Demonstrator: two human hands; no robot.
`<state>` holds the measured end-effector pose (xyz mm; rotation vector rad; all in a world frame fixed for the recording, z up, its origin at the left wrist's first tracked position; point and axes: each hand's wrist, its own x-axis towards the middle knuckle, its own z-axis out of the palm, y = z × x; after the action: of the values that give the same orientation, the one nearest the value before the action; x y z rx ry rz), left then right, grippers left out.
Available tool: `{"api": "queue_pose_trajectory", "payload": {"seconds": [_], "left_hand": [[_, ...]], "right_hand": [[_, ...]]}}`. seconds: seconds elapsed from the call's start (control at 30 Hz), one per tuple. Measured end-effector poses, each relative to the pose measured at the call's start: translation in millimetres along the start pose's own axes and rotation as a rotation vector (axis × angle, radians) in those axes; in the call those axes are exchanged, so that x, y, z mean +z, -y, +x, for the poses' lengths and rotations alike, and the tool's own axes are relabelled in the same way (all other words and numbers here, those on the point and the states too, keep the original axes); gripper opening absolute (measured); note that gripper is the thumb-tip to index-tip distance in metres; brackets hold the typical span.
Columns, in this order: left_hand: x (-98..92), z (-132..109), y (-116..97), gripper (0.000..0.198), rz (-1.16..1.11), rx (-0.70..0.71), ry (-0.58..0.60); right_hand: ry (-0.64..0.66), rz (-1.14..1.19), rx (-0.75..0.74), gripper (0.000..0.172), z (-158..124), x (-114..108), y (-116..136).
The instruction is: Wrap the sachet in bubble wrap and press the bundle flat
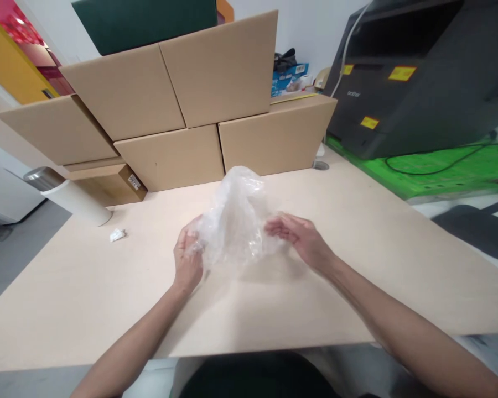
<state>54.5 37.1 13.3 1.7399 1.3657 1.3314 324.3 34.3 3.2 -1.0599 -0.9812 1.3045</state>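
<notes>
A crumpled clear plastic bag point(236, 221) stands puffed up above the light wooden table, between my two hands. My left hand point(188, 251) is closed on its left edge, with thumb and fingers gripping the thin film. On the other side my right hand point(301, 235) has its fingers curled together against the bag's right edge. Motion slightly blurs those fingertips, and film shows just under them. Nothing can be made out inside the bag.
Large cardboard boxes point(170, 157) are stacked along the table's point(377, 265) back. At the left stand a white bottle with a steel cap point(77, 202) and a small crumpled white scrap point(118, 235). A dark printer point(382, 99) rests on a green surface point(440, 171) at right.
</notes>
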Motion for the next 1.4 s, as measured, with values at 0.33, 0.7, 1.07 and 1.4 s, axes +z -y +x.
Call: {"api": "queue_pose_trajectory", "payload": {"seconds": [0.33, 0.7, 1.07, 1.4], "left_hand": [[10.8, -20.3, -10.6, 0.037, -0.235, 0.102, 0.560], [16.4, -32.5, -57.2, 0.086, 0.160, 0.207, 0.553], [-45.4, -2.2, 19.1, 0.082, -0.270, -0.572, 0.037], [-19.6, -32.6, -3.0, 0.067, 0.743, 0.369, 0.515]], "right_hand": [[0.065, 0.013, -0.003, 0.045, -9.9, 9.2, 3.9], [0.235, -0.359, -0.224, 0.047, -19.8, 30.8, 7.2], [-0.231, -0.012, 0.238, 0.078, 19.0, -13.4, 14.0], [-0.324, 0.166, 0.289, 0.035, 30.1, -18.6, 7.4]]}}
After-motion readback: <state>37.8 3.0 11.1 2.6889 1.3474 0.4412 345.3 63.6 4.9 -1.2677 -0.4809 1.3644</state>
